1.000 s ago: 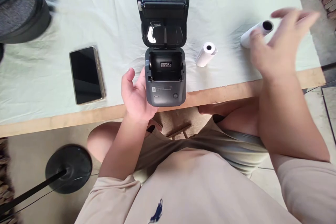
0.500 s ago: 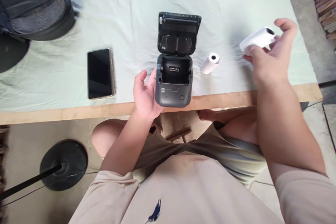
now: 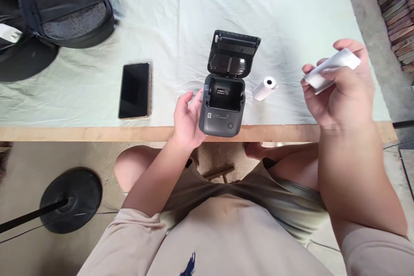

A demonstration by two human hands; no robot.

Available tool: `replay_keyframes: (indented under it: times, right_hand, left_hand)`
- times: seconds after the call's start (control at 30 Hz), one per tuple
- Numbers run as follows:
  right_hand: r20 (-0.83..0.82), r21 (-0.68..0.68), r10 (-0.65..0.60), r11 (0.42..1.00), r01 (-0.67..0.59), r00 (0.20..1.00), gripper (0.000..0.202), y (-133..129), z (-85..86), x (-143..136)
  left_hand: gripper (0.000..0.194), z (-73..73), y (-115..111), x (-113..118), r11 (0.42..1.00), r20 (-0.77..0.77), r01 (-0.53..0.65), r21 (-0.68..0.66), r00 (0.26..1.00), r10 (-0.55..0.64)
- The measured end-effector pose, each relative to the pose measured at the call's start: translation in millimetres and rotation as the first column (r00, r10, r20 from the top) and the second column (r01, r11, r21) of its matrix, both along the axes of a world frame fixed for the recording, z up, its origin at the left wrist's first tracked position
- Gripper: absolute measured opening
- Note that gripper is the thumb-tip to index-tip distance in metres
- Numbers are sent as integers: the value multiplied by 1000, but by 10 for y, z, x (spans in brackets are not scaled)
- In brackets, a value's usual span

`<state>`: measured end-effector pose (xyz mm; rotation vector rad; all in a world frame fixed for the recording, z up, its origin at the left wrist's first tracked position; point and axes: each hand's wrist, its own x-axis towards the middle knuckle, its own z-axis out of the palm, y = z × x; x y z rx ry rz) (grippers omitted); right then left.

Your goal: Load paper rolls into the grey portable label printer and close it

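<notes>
A small dark-grey label printer (image 3: 221,116) has its lid (image 3: 233,54) raised, and its paper bay shows no roll inside. My left hand (image 3: 189,120) grips the printer from its left side, near the table's front edge. Off to the right, my right hand (image 3: 343,90) holds a white paper roll (image 3: 333,67) lengthwise between thumb and fingers. Another, smaller paper roll (image 3: 263,89) lies on the cloth just right of the printer, its hollow core facing up and away. Neither hand touches that one.
A phone (image 3: 135,90) with a dark screen lies left of my left hand. An opened black case (image 3: 76,13) sits at the upper left, with a white plug-like piece (image 3: 10,33) inside. Pale cloth covers the table; its bare wooden edge (image 3: 80,133) runs along the front.
My right hand has turned the paper roll over, so its core no longer shows, and the hand sits a little lower. The view has shifted; my left hand still holds the printer.
</notes>
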<state>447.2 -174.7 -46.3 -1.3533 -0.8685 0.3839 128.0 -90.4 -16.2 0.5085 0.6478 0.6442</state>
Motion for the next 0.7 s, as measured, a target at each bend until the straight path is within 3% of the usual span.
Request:
replay_keyframes:
  times: [0.13,0.27,0.37,0.5,0.7]
  right_hand:
    - [359,63,168,977,-204,918,60,-72,477,-636]
    - [548,-123,314,947,-297,775,61,-72,762,-1214]
    - [667,-239,325,946,-221,670,45,-2,738,-1374]
    - [812,-316,314,945,-82,493,27,79,630,-1362]
    - [879,-218,212,975,-36,428,15,97,565,-1421]
  left_hand:
    - [49,-32,-19,10,999,11,-4,32,1000,3]
    - [46,-67,-51,20,989,17,-28,148,1000,26]
    - [57,-87,-71,6,982,-24,-6,189,1000,11]
    - [64,-100,-97,-16,976,-40,25,215,999,-17]
    - [48,-70,-98,-10,984,2,-38,173,999,39]
